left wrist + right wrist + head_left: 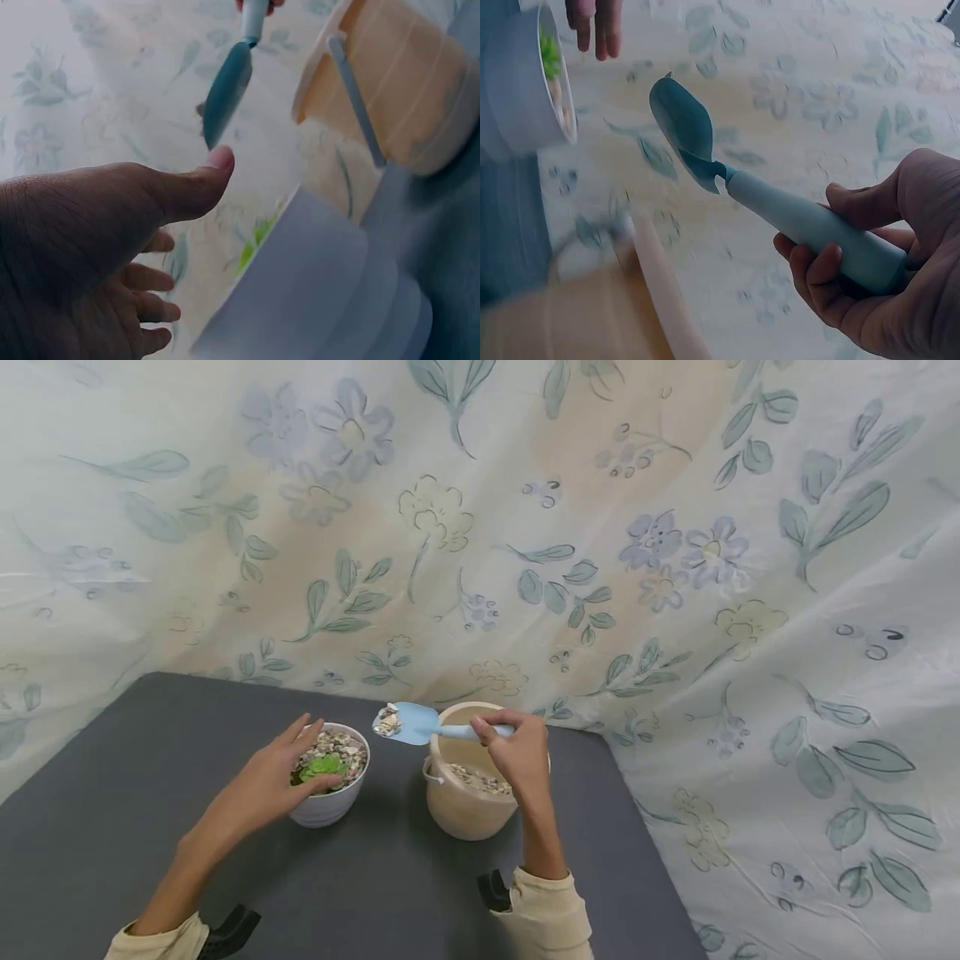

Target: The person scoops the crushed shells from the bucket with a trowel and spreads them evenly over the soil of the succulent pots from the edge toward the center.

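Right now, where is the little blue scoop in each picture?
Head view: the blue scoop is in the middle, above the gap between the two pots, pebbles on its blade, gripped by the right hand.
Left wrist view: it hangs at the top centre, blade pointing down.
Right wrist view: it runs across the middle.
Shared landmark: the beige bucket beside it.

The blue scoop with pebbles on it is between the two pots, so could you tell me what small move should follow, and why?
Probably carry the blue scoop a little further left and tip it over the white pot. The right hand holds it loaded just short of that pot's rim, above the gap beside the beige bucket, while the left hand rests on the pot by the green succulent.
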Tool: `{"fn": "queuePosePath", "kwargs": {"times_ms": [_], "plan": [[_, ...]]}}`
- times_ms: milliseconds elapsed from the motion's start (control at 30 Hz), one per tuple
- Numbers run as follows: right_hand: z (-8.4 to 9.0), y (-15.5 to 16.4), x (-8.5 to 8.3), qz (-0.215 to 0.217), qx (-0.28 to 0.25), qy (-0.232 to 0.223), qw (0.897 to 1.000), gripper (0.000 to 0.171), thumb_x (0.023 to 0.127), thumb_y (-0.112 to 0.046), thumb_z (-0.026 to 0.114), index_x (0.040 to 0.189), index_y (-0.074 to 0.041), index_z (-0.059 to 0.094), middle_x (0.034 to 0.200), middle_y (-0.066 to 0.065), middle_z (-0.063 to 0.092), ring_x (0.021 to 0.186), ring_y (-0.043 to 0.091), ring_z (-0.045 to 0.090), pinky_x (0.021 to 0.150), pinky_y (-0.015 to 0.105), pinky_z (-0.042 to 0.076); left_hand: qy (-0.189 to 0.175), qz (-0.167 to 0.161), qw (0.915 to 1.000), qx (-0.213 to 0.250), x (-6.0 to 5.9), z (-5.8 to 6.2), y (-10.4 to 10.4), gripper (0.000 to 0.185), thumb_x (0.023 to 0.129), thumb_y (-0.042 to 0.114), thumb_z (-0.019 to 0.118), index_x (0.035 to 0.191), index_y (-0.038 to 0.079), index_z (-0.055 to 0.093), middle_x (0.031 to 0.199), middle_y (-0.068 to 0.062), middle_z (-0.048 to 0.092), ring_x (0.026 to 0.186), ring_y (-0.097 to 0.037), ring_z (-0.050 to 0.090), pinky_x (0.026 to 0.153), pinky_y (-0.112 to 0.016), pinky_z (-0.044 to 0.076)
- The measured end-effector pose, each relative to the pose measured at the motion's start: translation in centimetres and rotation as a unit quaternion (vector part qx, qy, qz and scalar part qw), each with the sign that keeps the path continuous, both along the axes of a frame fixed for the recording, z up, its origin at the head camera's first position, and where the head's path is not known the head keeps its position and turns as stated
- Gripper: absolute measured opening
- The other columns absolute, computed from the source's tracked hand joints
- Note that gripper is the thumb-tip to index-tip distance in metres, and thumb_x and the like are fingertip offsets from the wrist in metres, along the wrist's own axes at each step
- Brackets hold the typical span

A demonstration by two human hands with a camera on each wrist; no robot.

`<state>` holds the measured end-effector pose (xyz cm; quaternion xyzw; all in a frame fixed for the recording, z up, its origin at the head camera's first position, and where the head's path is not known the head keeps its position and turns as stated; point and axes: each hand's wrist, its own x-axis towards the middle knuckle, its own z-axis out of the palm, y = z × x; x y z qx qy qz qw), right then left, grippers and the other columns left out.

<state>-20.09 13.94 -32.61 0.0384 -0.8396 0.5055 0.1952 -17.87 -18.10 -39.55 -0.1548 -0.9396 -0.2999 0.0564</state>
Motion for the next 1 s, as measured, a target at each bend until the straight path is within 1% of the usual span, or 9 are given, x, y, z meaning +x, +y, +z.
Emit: {"fn": "queuePosePath", "kwargs": {"times_ms": [100,200,333,567,700,767,833,900,1000], "plan": [[0.0,-1.5,0.0,0.030,0.008,0.012,0.999,0.010,0.089,-0.012,0.083,0.090,-0.003,0.085,0.084,0.016,0.077,0.064,0.013,0.057,0.060,0.024,0.047,-0.009,0.014,0.9998,-0.006,0.3,-0.8,-0.9,0.108,0.090,0.052,0.078,0.163,-0.008,0.025,0.166,-0.040,0.020,0.143,-0.066,0.034,0.104,-0.078,0.041],[-0.3,-3.1,-0.1,0.058,0.019,0.017,0.998,0.009,0.089,-0.012,0.082,0.090,-0.003,0.085,0.089,0.015,0.078,0.068,0.015,0.057,0.061,0.024,0.047,-0.034,0.030,0.9990,-0.001,0.5,-1.6,-1.5,0.121,0.086,0.054,0.081,0.163,-0.010,0.015,0.167,-0.041,0.015,0.146,-0.065,0.029,0.108,-0.078,0.038],[-1.1,-5.0,-0.3,0.074,0.042,0.000,0.996,0.011,0.090,-0.014,0.081,0.093,-0.003,0.085,0.092,0.015,0.078,0.072,0.016,0.058,0.062,0.025,0.046,-0.067,0.043,0.9967,0.016,0.4,-2.6,-1.9,0.132,0.083,0.056,0.084,0.164,-0.011,0.004,0.167,-0.041,0.013,0.148,-0.064,0.025,0.113,-0.077,0.033],[-2.3,-7.8,-0.3,0.105,0.069,0.000,0.992,0.010,0.091,-0.013,0.080,0.091,-0.004,0.084,0.086,0.012,0.078,0.064,0.013,0.055,0.055,0.021,0.043,-0.097,0.064,0.9931,0.021,0.2,-3.5,-1.7,0.134,0.082,0.058,0.084,0.162,-0.015,0.004,0.159,-0.045,0.026,0.142,-0.065,0.037,0.107,-0.074,0.043],[-2.6,-9.1,0.1,0.122,0.120,0.049,0.984,0.007,0.091,-0.012,0.081,0.090,-0.006,0.084,0.086,0.009,0.078,0.067,0.014,0.063,0.058,0.019,0.047,-0.102,0.074,0.9917,0.026,0.3,-3.5,-1.7,0.133,0.082,0.060,0.083,0.161,-0.016,0.008,0.156,-0.046,0.032,0.140,-0.063,0.042,0.103,-0.071,0.047],[-2.7,-9.5,0.3,0.128,0.161,0.094,0.974,0.006,0.091,-0.012,0.081,0.090,-0.007,0.085,0.086,0.006,0.077,0.075,0.015,0.066,0.064,0.019,0.049,-0.100,0.079,0.9914,0.030,0.4,-3.4,-1.9,0.132,0.082,0.060,0.084,0.161,-0.016,0.010,0.156,-0.046,0.034,0.139,-0.062,0.044,0.101,-0.070,0.049],[-2.6,-9.8,0.5,0.142,0.203,0.150,0.957,0.005,0.091,-0.011,0.081,0.091,-0.008,0.085,0.087,0.005,0.074,0.082,0.016,0.067,0.070,0.021,0.051,-0.096,0.081,0.9917,0.029,0.5,-3.3,-2.1,0.131,0.082,0.059,0.084,0.160,-0.017,0.012,0.154,-0.046,0.036,0.138,-0.062,0.046,0.099,-0.069,0.050],[-2.6,-10.0,0.8,0.160,0.239,0.209,0.935,0.004,0.092,-0.010,0.080,0.092,-0.008,0.084,0.090,0.004,0.071,0.087,0.017,0.065,0.075,0.024,0.053,-0.098,0.082,0.9915,0.027,0.6,-3.2,-2.2,0.131,0.082,0.060,0.084,0.161,-0.016,0.012,0.154,-0.046,0.037,0.137,-0.062,0.047,0.098,-0.068,0.051],[-2.5,-10.2,1.2,0.190,0.291,0.292,0.891,0.005,0.093,-0.008,0.079,0.096,-0.008,0.083,0.096,0.003,0.069,0.092,0.018,0.061,0.080,0.023,0.055,-0.105,0.088,0.9903,0.021,0.7,-3.0,-2.4,0.131,0.082,0.062,0.083,0.161,-0.015,0.013,0.154,-0.046,0.036,0.137,-0.062,0.047,0.098,-0.069,0.051]]}}
